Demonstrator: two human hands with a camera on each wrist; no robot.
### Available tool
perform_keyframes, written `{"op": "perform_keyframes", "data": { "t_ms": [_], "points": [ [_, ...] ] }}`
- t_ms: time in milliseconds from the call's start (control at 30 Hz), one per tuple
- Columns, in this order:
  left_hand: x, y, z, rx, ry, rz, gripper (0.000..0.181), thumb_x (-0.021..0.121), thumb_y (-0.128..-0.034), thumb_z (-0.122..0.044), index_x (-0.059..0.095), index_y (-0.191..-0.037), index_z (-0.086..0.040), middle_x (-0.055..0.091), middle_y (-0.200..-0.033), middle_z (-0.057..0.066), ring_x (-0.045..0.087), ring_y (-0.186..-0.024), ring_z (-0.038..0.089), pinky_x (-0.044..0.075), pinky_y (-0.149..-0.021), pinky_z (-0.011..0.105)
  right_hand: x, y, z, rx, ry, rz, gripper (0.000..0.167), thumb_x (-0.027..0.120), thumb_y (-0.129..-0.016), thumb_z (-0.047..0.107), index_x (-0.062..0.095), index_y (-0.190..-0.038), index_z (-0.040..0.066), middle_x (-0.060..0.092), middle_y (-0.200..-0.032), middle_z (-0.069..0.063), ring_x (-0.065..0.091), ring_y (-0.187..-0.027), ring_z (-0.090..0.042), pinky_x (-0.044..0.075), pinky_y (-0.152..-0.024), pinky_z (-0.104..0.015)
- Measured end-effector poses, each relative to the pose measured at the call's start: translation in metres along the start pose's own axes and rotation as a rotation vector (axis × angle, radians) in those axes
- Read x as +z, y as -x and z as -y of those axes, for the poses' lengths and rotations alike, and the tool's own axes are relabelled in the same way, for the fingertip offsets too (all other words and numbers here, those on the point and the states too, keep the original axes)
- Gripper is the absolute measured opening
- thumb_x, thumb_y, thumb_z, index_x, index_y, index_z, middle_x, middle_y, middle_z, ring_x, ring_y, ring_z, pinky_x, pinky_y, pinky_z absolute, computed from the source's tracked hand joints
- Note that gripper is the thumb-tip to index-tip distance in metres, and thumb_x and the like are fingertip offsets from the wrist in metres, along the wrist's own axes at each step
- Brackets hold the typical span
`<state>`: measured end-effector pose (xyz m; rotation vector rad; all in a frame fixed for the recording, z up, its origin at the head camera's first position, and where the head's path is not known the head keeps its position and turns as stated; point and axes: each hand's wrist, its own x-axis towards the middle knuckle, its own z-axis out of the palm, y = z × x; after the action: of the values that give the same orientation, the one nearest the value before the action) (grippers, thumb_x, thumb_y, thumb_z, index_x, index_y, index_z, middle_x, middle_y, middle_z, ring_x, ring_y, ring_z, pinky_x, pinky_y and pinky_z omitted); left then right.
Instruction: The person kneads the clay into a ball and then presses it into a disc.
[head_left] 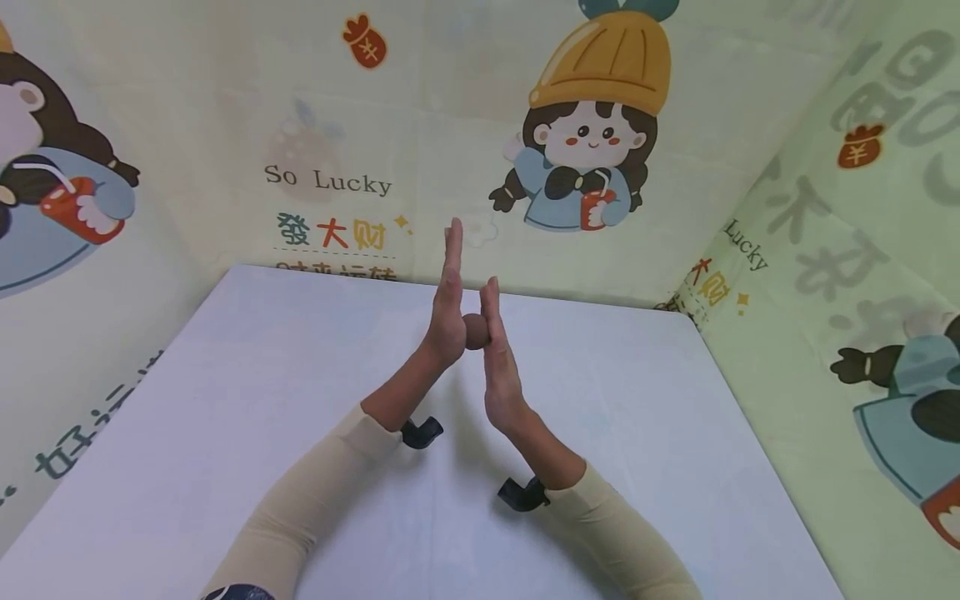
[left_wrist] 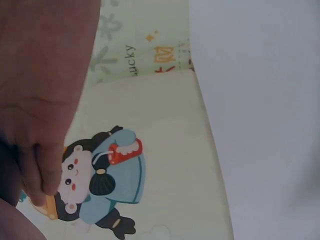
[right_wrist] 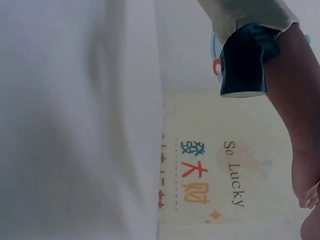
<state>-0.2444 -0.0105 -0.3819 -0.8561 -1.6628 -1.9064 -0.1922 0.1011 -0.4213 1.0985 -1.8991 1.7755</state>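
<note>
A small brown ball [head_left: 476, 332] is held between the two palms, raised above the white table. My left hand [head_left: 448, 312] stands upright with straight fingers, its palm side against the ball's left. From the other side, my right hand [head_left: 500, 362] presses the ball with its straight fingers, a little lower than the left. In the left wrist view, part of a hand [left_wrist: 42, 165] fills the left edge; the ball cannot be made out clearly there. The right wrist view shows the other forearm [right_wrist: 297, 90] at its right edge.
The white table [head_left: 637, 433] lies below both arms. Behind it and at the sides hangs a cream sheet [head_left: 450, 150] printed with cartoon figures and lettering. Black curved mounts [head_left: 422, 433] sit at the wrists, by the beige sleeves [head_left: 322, 483].
</note>
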Motion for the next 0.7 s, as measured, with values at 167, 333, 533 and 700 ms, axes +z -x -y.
{"op": "perform_keyframes", "data": {
  "t_ms": [167,333,533,700],
  "points": [
    [-0.005,-0.001,0.01,0.01,-0.06,-0.001,0.076,0.018,-0.1114,-0.051,0.005,-0.168,-0.002,0.001,-0.177,0.01,-0.009,-0.16,0.013,-0.004,-0.126,0.043,0.0,0.001,0.001,-0.006,0.017,0.001,0.073,0.013,-0.114,0.051,0.002,-0.168,0.002,-0.007,-0.176,-0.002,-0.005,-0.161,-0.024,0.0,-0.126,-0.051],
    [-0.007,0.0,0.019,-0.028,-0.074,0.017,0.074,0.018,-0.1116,-0.05,0.004,-0.169,-0.006,-0.001,-0.177,0.009,-0.01,-0.159,0.011,-0.005,-0.126,0.045,-0.001,0.0,0.003,-0.024,0.031,-0.018,0.073,0.014,-0.114,0.052,0.003,-0.168,0.004,-0.007,-0.176,-0.006,-0.005,-0.161,-0.025,-0.001,-0.126,-0.05],
    [-0.005,0.006,0.028,-0.059,-0.108,0.058,0.081,0.018,-0.1093,-0.061,0.005,-0.17,-0.009,0.0,-0.177,0.006,-0.011,-0.159,0.009,-0.005,-0.125,0.053,-0.003,-0.004,0.007,-0.05,0.069,-0.046,0.078,0.016,-0.113,0.055,0.003,-0.167,0.001,-0.007,-0.176,-0.009,-0.006,-0.161,-0.026,-0.002,-0.127,-0.047],
    [0.0,0.012,0.03,-0.062,-0.131,0.108,0.082,0.016,-0.109,-0.063,0.006,-0.17,-0.009,0.001,-0.177,0.0,-0.009,-0.159,0.01,-0.005,-0.125,0.054,-0.006,-0.008,0.009,-0.075,0.087,-0.062,0.08,0.016,-0.112,0.057,0.003,-0.167,0.0,-0.006,-0.176,-0.013,-0.005,-0.161,-0.026,-0.001,-0.127,-0.048]
  ]
}}
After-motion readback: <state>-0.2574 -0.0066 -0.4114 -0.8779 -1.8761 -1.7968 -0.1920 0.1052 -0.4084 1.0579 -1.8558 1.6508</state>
